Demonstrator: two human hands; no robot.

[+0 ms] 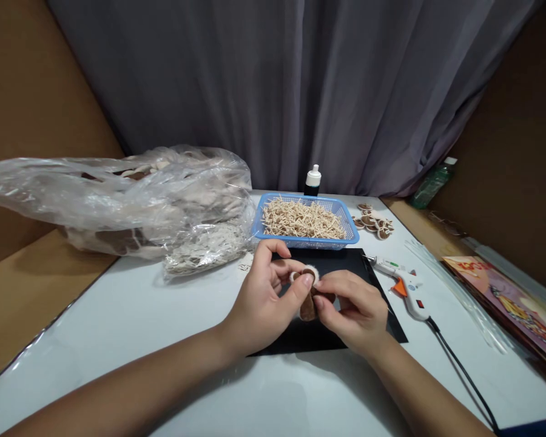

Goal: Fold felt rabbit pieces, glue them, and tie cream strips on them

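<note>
Left hand [264,297] and right hand [357,306] pinching a brown-and-white piece [307,309], seemingly fabric, partly finger-hidden, above a black sheet [295,337], blue basket [307,243] at its twelve-o'clock edge, glue gun [412,292] at three o'clock, open counter [264,397] toward seven.

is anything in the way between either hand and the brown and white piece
Nothing visible: the left hand and right hand both have fingers directly on the brown and white piece, over the black sheet.
</note>
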